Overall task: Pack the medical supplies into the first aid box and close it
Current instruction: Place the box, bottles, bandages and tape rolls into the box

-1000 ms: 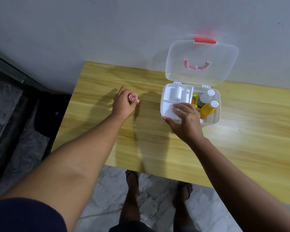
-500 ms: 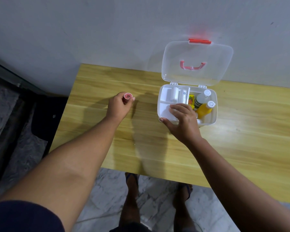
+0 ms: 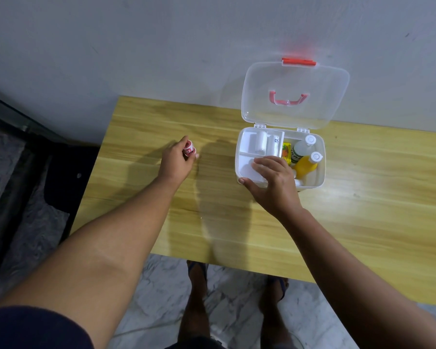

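Note:
The white first aid box (image 3: pixel 321 157) stands open on the wooden table (image 3: pixel 363 210), its clear lid (image 3: pixel 295 79) upright against the wall. Inside lie white bandage rolls (image 3: pixel 261 146), a yellow-orange packet (image 3: pixel 286 152), a white bottle (image 3: pixel 301 149) and a yellow bottle (image 3: pixel 306 166). My right hand (image 3: pixel 275 182) grips the box's front left part, thumb on the outer wall and fingers curled over the inner tray. Well to the left of the box, my left hand (image 3: pixel 176 162) pinches a small red-and-white tape roll (image 3: pixel 188 148) just above the table.
A grey wall runs right behind the table. The table's left edge drops to a dark floor area (image 3: pixel 23 185). Marble floor and my feet (image 3: pixel 196 285) show below the near edge. A red latch (image 3: pixel 298 62) tops the lid.
My left hand has turned the small roll in its fingers, from end-on to sideways. My right hand stays on the box.

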